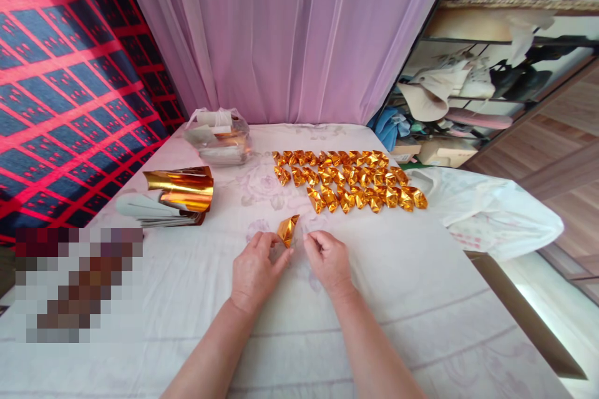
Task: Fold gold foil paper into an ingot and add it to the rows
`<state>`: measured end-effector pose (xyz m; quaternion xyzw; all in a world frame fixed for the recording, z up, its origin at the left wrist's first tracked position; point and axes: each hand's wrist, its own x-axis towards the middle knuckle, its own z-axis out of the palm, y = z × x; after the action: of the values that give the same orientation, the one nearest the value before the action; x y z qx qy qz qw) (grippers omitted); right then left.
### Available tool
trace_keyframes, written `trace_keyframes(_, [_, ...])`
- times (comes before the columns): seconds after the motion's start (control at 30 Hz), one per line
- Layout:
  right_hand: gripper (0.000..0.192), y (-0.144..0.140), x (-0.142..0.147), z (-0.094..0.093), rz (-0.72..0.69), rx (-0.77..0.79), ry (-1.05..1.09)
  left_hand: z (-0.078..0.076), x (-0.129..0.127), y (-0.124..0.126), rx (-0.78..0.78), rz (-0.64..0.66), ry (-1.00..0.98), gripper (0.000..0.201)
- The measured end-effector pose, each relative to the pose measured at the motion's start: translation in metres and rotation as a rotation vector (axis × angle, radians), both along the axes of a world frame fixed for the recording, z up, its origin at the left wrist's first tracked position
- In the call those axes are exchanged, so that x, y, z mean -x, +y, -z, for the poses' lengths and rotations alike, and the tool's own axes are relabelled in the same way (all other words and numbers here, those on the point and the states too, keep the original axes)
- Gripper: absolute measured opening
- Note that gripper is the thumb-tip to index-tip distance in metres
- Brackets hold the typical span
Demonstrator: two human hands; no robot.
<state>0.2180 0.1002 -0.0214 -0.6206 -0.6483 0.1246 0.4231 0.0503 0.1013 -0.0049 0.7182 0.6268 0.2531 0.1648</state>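
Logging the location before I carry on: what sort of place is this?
Most likely a bedroom at home. The work surface looks like a bed under a white floral sheet, with a pink sheer curtain behind it, and an open wardrobe shelf of hats and clothes stands at the right.
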Motion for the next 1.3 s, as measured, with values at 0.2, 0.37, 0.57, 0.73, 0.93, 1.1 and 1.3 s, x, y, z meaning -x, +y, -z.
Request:
trace_keyframes(0.2, [0.026, 0.004, -0.003, 0.005, 0.05, -0.035, 0.128, -0.004, -0.003, -0.001, 0.043, -0.056, 0.166, 0.015])
trace_keyframes(0.37, [0.036, 0.006, -0.002, 0.009, 0.025, -0.147, 0.057, -0.004, 0.0, 0.002, 0.049, -0.061, 0.183, 0.016])
trace_keyframes(0.57, [0.035, 0.007, -0.001, 0.013, -0.002, -0.182, -0.048, -0.006, 0.0, 0.003, 0.071, -0.033, 0.195, 0.018])
trace_keyframes(0.73, [0.025, 0.006, 0.0, 0.012, 0.004, -0.179, -0.018, -0.005, 0.004, 0.007, 0.088, -0.069, 0.193, 0.019])
trace_keyframes(0.93, [0.026, 0.003, 0.001, 0.0, -0.015, -0.179, 0.068, 0.001, 0.012, 0.016, 0.049, -0.122, 0.096, 0.02])
trace_keyframes(1.1, [0.04, 0.007, -0.005, 0.0, 0.144, -0.1, 0.269, -0.005, 0.014, 0.056, -0.055, -0.028, 0.103, 0.022])
trace_keyframes(1.3, [0.044, 0.011, -0.008, 0.001, 0.193, -0.023, 0.391, -0.01, -0.001, 0.117, -0.198, 0.14, 0.123, 0.02])
